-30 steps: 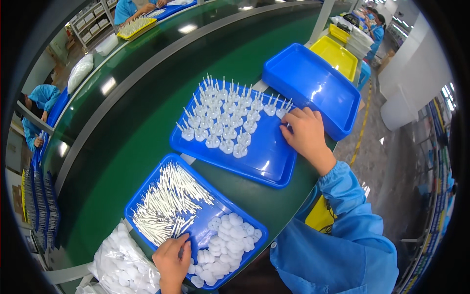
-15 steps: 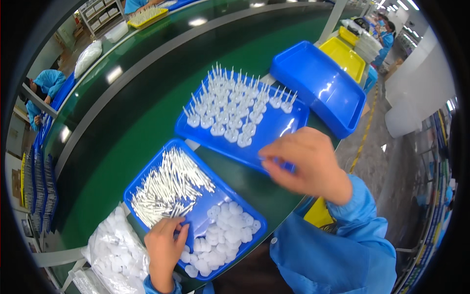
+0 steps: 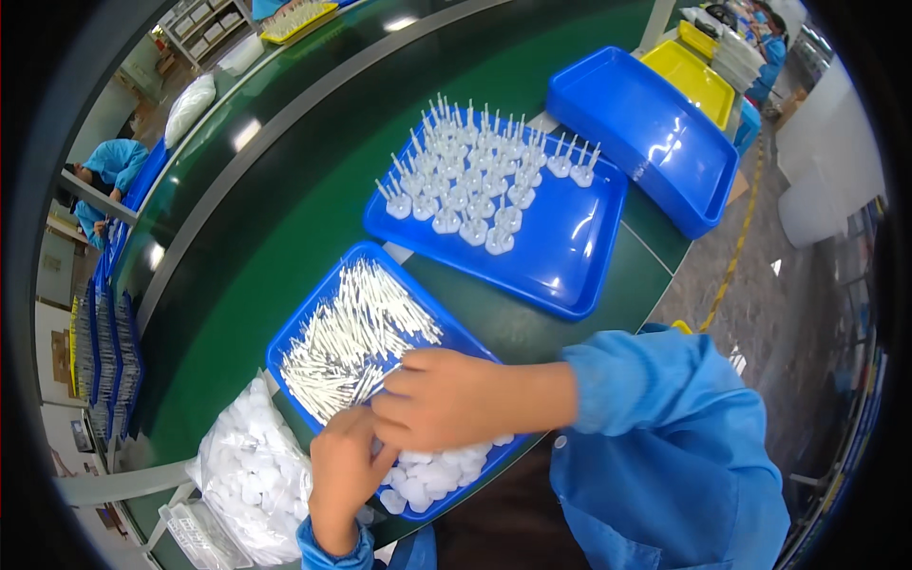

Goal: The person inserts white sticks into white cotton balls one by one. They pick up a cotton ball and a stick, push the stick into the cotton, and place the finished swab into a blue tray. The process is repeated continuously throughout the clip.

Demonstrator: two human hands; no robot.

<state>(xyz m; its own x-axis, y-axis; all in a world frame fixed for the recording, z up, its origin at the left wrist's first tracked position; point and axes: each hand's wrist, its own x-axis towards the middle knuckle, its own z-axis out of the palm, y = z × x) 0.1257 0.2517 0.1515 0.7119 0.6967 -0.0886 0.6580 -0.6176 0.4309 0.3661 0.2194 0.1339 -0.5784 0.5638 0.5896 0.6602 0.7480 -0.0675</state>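
Over the near blue tray (image 3: 458,334), my two hands meet with their fingertips close together. My left hand (image 3: 344,467) is closed, thumb toward the fingers; whatever it pinches is hidden. Across from it, my right hand (image 3: 435,401) curls its fingers in toward the left one, and its fingertips are out of sight. Thin white sticks (image 3: 356,328) with dark tips lie heaped in the tray's far part. Round white plastic discs (image 3: 432,478) fill its near part, partly under my hands. Beyond, a second blue tray (image 3: 560,256) holds rows of upright stick-on-disc pieces (image 3: 465,180).
A clear bag of white discs (image 3: 252,475) and a clear plastic box (image 3: 204,534) lie left of the near tray. An overlapping blue tray (image 3: 655,133) and a yellow tray (image 3: 692,84) stand at far right. Across the green belt (image 3: 237,304), a co-worker (image 3: 116,163) bends over.
My right hand has moved from beside the far tray down and left to meet my left hand over the near tray. The whole view has shifted slightly.
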